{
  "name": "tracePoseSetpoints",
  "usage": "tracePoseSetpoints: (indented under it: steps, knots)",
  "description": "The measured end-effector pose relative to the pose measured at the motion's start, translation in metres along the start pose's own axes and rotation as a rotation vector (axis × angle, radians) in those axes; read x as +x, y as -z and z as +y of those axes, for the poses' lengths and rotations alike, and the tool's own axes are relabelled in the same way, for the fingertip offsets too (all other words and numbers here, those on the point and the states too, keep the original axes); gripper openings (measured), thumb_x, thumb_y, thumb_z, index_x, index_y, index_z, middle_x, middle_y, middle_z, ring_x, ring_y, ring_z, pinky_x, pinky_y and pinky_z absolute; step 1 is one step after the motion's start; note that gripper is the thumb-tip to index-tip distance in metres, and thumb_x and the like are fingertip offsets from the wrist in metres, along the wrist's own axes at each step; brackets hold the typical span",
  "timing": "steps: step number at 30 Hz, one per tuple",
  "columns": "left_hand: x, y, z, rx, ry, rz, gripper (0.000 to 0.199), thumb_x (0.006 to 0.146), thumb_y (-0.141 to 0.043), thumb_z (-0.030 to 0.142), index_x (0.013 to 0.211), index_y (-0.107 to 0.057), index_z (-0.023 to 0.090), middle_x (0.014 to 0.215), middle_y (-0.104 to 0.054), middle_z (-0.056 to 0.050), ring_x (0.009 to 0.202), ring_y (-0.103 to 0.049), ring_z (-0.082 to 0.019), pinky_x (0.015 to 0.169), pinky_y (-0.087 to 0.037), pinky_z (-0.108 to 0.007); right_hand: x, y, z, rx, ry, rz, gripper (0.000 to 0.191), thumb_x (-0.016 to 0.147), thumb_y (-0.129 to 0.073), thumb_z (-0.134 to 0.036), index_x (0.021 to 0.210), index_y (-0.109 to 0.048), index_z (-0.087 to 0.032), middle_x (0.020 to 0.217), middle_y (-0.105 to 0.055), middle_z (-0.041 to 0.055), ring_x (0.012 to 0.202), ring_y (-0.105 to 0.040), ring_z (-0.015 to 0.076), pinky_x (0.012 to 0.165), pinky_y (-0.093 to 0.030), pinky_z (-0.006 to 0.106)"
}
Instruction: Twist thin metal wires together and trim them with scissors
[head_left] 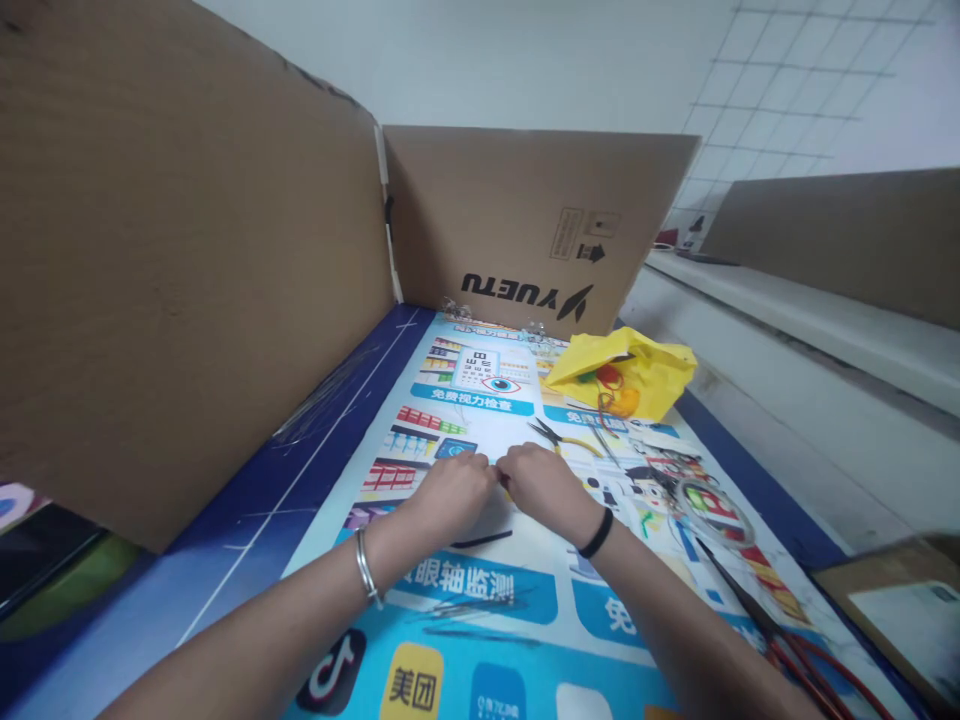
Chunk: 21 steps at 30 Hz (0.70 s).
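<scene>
My left hand (459, 492) and my right hand (546, 488) meet above the middle of the printed mat, knuckles up. Both are closed, their fingertips pinched close together. Whatever lies between them is hidden or too small to name. A short dark strip (484, 540) lies on the mat just below my hands. Nearer to me is a loose bunch of thin dark wires or strands (480, 607). Beyond my right hand lie yellow-handled pliers (574, 443), jaws parted, with a slim metal tool (606, 446) beside them.
A yellow bag (664, 375) with red and orange thread sits at the back right. Red-handled scissors (776, 635) and a clear round roll (714, 512) lie on the right. Cardboard panels (225, 230) wall off the left and the back. More thin strands (319, 400) lie left.
</scene>
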<state>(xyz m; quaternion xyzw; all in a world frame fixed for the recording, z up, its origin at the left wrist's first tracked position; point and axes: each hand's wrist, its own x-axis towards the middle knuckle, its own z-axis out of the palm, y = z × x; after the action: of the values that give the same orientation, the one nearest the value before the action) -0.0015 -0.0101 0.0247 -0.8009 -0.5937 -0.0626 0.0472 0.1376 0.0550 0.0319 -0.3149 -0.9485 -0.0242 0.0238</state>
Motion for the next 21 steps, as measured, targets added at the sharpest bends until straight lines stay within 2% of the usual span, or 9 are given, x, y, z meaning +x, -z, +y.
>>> tracePoseSetpoints:
  steps: [4,9,21]
  knots:
    - [0.000,-0.004,-0.002,0.012,-0.027,0.059,0.019,0.076,-0.043,0.005,0.083,-0.059,0.012,0.080,-0.062,-0.009,0.077,-0.057,-0.023,0.062,-0.047,-0.033,0.003,-0.007,-0.004,0.049,-0.044,0.053,0.018,0.081,-0.042,-0.013,0.077,-0.058,-0.018,0.077,-0.059,0.0035,0.070,-0.055,0.0148,0.058,-0.030,0.025]
    - [0.001,-0.008,-0.009,0.033,-0.008,0.103,0.014,0.076,-0.047,0.006,0.079,-0.058,0.013,0.076,-0.061,-0.007,0.073,-0.057,-0.022,0.060,-0.048,-0.033,0.010,-0.015,-0.003,0.082,-0.077,0.087,0.020,0.084,-0.040,-0.014,0.077,-0.059,-0.018,0.078,-0.057,0.0034,0.076,-0.054,0.0147,0.063,-0.032,0.024]
    - [0.003,-0.008,-0.019,-0.030,0.023,0.086,0.013,0.079,-0.046,0.009,0.078,-0.058,0.014,0.079,-0.060,-0.007,0.078,-0.055,-0.022,0.065,-0.047,-0.033,0.012,-0.026,-0.007,0.083,-0.096,0.191,0.021,0.085,-0.040,-0.011,0.080,-0.059,-0.018,0.082,-0.058,0.0050,0.080,-0.052,0.0169,0.068,-0.035,0.025]
